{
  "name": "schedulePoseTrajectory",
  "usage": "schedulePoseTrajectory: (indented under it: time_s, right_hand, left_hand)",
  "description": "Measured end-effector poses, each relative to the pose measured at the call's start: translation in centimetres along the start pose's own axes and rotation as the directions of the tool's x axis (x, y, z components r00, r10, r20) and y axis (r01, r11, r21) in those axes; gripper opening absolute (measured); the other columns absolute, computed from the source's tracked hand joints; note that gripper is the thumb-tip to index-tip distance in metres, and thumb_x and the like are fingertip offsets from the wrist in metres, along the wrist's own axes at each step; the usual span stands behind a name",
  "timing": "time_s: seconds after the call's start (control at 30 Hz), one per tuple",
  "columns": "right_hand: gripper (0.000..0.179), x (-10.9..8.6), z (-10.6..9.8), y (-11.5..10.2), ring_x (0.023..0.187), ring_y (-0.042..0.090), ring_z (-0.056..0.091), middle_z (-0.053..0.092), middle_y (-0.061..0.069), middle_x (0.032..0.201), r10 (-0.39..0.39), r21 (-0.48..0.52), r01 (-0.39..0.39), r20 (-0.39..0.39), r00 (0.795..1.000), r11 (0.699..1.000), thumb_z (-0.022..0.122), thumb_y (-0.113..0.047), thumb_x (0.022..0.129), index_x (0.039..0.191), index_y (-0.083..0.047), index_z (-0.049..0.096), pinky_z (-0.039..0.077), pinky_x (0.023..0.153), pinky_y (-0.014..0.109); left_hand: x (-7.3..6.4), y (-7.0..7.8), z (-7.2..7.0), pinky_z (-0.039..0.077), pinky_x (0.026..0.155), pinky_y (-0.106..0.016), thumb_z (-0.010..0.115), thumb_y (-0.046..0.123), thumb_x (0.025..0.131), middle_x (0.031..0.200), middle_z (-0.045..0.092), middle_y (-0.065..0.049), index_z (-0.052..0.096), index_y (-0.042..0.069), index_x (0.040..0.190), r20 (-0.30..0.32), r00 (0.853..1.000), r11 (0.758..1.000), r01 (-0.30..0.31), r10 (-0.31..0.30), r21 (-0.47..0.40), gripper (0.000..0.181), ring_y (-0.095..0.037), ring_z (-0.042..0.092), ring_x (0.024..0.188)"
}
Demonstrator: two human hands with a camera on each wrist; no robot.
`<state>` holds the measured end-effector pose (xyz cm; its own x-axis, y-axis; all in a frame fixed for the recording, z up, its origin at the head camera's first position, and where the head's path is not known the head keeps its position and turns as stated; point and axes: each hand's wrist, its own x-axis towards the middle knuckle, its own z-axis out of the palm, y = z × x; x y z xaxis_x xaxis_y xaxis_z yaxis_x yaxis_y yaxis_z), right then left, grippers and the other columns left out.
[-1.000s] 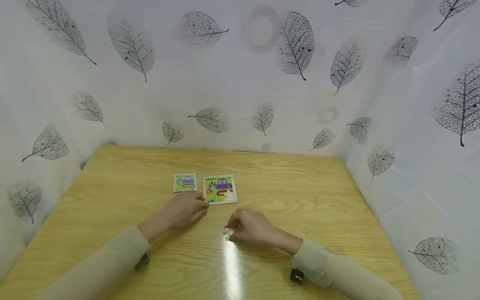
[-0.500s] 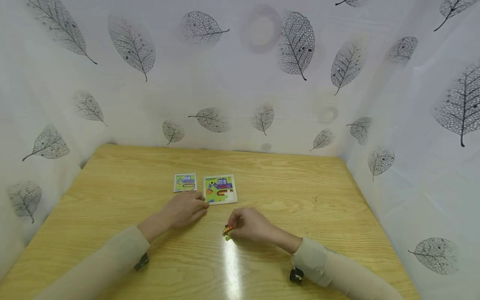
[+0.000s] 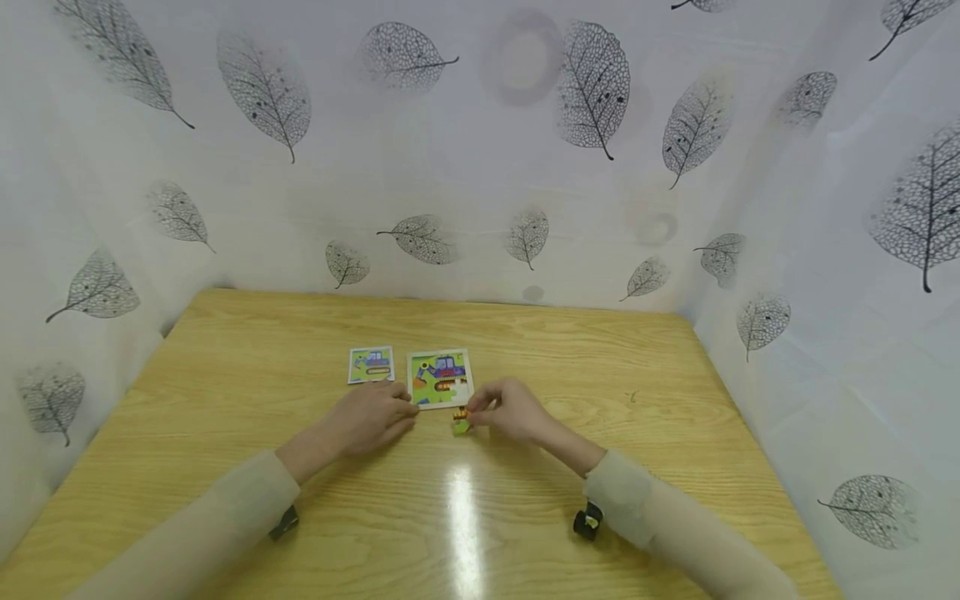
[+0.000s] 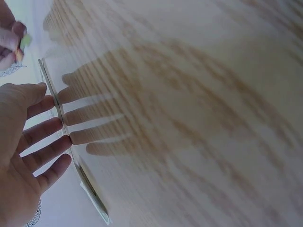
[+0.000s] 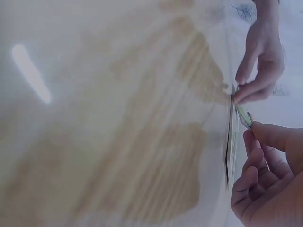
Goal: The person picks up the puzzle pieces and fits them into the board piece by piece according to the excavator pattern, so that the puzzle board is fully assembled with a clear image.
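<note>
A square jigsaw tray (image 3: 442,407) with a digger picture lies on the table, a pale gap showing at its lower right. My left hand (image 3: 372,417) rests at the tray's lower left corner, its fingers extended and fingertips at the edge; the left wrist view shows these fingers (image 4: 45,132) spread a little. Between thumb and fingers my right hand (image 3: 510,410) pinches a green and orange puzzle piece (image 3: 460,425), just in front of the tray's near right corner. In the right wrist view the puzzle piece (image 5: 244,116) stands tilted at the fingertips.
A small picture card (image 3: 371,365) with a similar digger lies left of the tray. The wooden table (image 3: 570,350) reaches back to a white curtain (image 3: 465,158) printed with leaves. Light glares on the table's near middle.
My right hand has turned the puzzle piece so its coloured face shows, then carried it forward to the tray's near edge. My left hand stays where it was.
</note>
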<state>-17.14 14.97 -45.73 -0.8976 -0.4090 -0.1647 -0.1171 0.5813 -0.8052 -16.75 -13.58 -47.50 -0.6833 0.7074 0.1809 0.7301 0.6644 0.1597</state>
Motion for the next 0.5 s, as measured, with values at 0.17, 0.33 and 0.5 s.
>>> schedulePoseTrajectory:
  time_s: [0.17, 0.33, 0.5]
  right_hand:
    - [0.011, 1.8, -0.7, 0.4, 0.074, 0.010, 0.059, 0.078, 0.006, 0.095, 0.008, 0.001, -0.008, -0.052, 0.999, 1.000, 0.081, -0.011, 0.090, 0.100, -0.007, 0.078, 0.047, 0.062, 0.018]
    - [0.009, 3.2, -1.0, 0.4, 0.076, 0.011, 0.059, 0.078, 0.006, 0.094, 0.020, -0.002, -0.020, -0.092, 0.996, 1.000, 0.081, -0.011, 0.091, 0.099, -0.007, 0.079, 0.046, 0.063, 0.019]
    - [0.007, 4.2, -1.0, 0.3, 0.080, 0.012, 0.062, 0.077, 0.004, 0.093, 0.054, -0.003, -0.054, -0.109, 0.993, 0.999, 0.081, -0.012, 0.091, 0.098, -0.010, 0.080, 0.049, 0.067, 0.021]
  left_hand:
    - [0.0, 0.0, -0.1, 0.063, 0.087, -0.042, 0.069, 0.024, 0.100, 0.107, 0.075, -0.006, 0.080, 0.014, 0.113, 0.004, 1.000, 1.000, -0.008, 0.008, 0.006, 0.020, -0.022, 0.071, 0.095]
    - [0.1, 0.0, 0.0, 0.063, 0.086, -0.042, 0.069, 0.024, 0.100, 0.106, 0.075, -0.006, 0.080, 0.014, 0.113, 0.008, 1.000, 1.000, -0.007, 0.007, 0.011, 0.020, -0.021, 0.071, 0.093]
    - [0.1, 0.0, 0.1, 0.063, 0.087, -0.043, 0.069, 0.024, 0.101, 0.106, 0.075, -0.006, 0.080, 0.015, 0.113, 0.005, 1.000, 1.000, -0.003, 0.003, 0.010, 0.019, -0.022, 0.071, 0.094]
